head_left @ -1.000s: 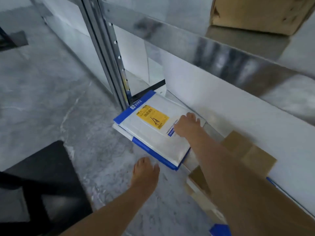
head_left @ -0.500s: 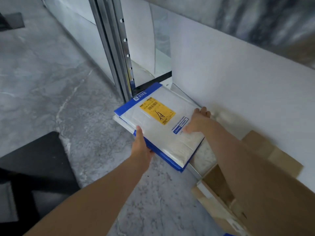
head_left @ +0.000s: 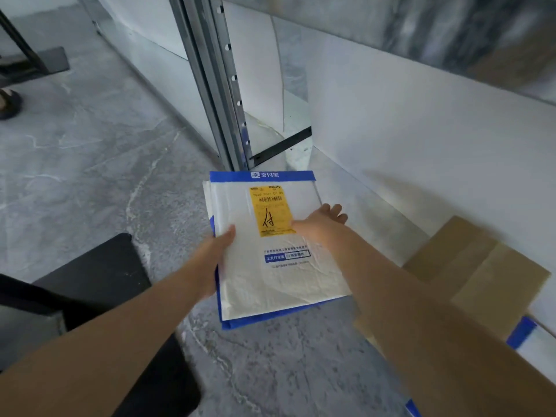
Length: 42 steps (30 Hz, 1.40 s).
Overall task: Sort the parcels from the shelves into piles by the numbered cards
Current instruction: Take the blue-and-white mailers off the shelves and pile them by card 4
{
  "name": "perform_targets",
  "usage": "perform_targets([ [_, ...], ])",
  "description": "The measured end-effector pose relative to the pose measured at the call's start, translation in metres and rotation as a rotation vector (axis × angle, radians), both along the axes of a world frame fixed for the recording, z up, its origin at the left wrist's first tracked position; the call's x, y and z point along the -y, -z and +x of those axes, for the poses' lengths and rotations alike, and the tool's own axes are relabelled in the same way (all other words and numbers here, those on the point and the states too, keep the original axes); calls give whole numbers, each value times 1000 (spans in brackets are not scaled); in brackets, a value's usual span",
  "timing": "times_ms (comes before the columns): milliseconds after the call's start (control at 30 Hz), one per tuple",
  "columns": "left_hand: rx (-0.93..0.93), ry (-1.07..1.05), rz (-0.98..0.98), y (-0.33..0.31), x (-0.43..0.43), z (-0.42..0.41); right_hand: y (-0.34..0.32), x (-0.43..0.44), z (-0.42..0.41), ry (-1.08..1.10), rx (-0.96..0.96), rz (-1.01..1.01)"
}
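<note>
Stack of mailers (head_left: 270, 275) between my two grips, over the grey floor (head_left: 90, 176).
My left grip (head_left: 212, 255) pinches the stack's left edge, thumb on top. My right grip (head_left: 322, 222) lies across its right edge, just beside the yellow label (head_left: 272, 215), fingers (head_left: 337, 210) past the rim — whether they curl under, I cannot tell. Flat cardboard (head_left: 481, 266) lies right of that grip.

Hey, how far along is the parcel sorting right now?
Done: nothing that shows; no numbered cards or piles are in view. In hand: the left hand and right hand hold a stack of parcels. Left: taking it to the cards, plus the cardboard boxes and another parcel at the right.
</note>
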<state>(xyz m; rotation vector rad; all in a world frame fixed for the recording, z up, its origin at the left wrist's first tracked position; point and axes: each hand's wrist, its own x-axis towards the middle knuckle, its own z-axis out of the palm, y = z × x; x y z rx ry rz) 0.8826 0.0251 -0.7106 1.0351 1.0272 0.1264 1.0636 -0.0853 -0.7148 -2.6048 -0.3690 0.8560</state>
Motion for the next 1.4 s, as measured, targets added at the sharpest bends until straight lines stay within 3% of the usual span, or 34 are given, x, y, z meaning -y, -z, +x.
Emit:
perform_targets([
  [133, -11, 63, 0, -4, 4, -6, -5, -11, -9, 174, -65, 73],
  [267, -39, 123, 11, -12, -16, -28, -2, 7, -25, 126, -103, 71],
  [333, -83, 154, 41, -24, -24, -39, -4, 14, -39, 147, -160, 208],
  [433, -127, 213, 34, -43, -27, -59, -25, 19, -58, 365, -366, 525],
  [600, -193, 234, 92, -77, -23, -92, -64, 44, -87, 502, -436, 721],
  [767, -239, 99, 55, -112, 1, -105, -102, 86, -116, 577, -512, 758],
  [1200, -335, 321, 64, -254, 99, -186, -236, 210, -219, 770, -551, 787],
  [1400, -302, 228, 238, -321, 155, -239, -298, 278, -278, 570, -545, 789],
])
